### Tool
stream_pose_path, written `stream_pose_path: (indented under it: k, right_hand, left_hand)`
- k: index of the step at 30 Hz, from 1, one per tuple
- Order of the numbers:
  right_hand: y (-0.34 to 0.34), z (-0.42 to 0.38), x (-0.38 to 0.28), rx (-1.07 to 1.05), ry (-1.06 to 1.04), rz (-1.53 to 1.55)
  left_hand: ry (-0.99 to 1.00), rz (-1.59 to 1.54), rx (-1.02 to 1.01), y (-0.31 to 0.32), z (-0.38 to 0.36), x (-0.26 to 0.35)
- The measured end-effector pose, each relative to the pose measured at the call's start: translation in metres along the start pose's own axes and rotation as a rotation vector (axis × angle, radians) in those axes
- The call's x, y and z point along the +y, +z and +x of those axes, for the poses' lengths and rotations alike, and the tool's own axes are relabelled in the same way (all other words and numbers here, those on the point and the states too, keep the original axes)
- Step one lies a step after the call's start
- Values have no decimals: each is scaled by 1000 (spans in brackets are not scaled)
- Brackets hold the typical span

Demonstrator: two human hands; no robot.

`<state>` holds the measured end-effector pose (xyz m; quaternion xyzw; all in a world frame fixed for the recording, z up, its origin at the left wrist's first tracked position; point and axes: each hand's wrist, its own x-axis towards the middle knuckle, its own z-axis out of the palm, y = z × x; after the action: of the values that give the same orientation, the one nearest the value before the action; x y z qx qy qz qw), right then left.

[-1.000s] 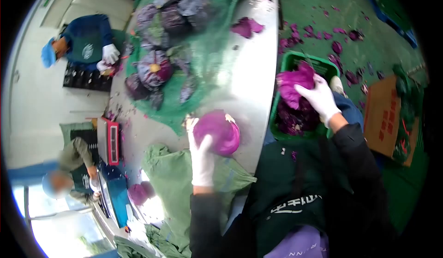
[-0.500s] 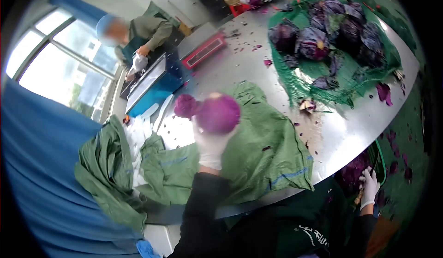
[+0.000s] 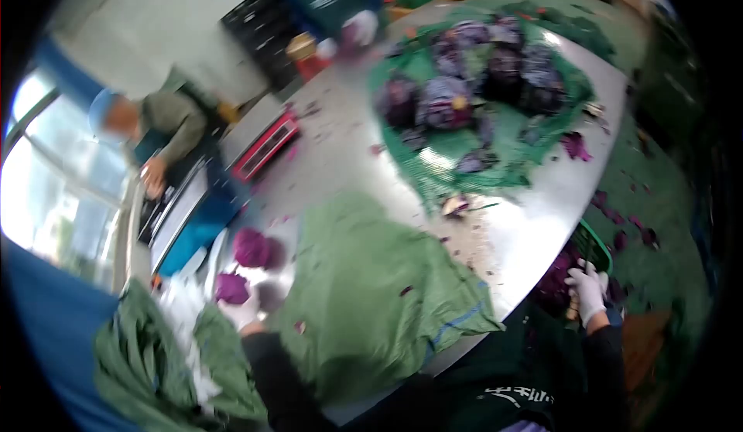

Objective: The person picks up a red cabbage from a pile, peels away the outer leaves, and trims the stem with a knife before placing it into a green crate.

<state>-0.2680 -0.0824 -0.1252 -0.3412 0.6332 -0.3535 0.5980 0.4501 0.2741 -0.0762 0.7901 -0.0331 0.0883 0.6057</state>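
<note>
At the table's left edge, my left hand (image 3: 241,310), in a white glove, has its fingers around a peeled red cabbage (image 3: 231,287). A second peeled red cabbage (image 3: 251,247) sits on the metal just beyond it. Low on the right, my gloved right hand (image 3: 590,291) is closed on a knife (image 3: 573,308) with a light wooden handle; its blade is hard to make out. Below that hand is a green basket (image 3: 594,245) with purple leaves. A green woven sack (image 3: 364,277) lies flat between my hands.
Unpeeled red cabbages (image 3: 445,103) lie on green netting (image 3: 418,173) across the metal table (image 3: 333,153). A red-fronted device (image 3: 265,147) and a blue box (image 3: 186,235) stand at left. One co-worker (image 3: 174,122) is at left, another (image 3: 329,6) at the far end. Leaf scraps litter the floor.
My left hand has carried its cabbage left from above the green sack to beside the other cabbage. The view has swung right. My right hand still grips the knife by the basket.
</note>
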Motion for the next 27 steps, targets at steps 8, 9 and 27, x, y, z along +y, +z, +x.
stream_pose_path:
  k: [8,9,27]
  right_hand:
    - [45,-24,-34,-118,-177,-69]
    - [45,-23,-37,-151,-153,-102]
    - [-18,-5,-10,32,-141,-40]
  left_hand:
    - [-406,-796,-861,185,-115,199]
    - [-275,-713,-1047,218,-135,210]
    - [1014,-24,-951,498,-283,273]
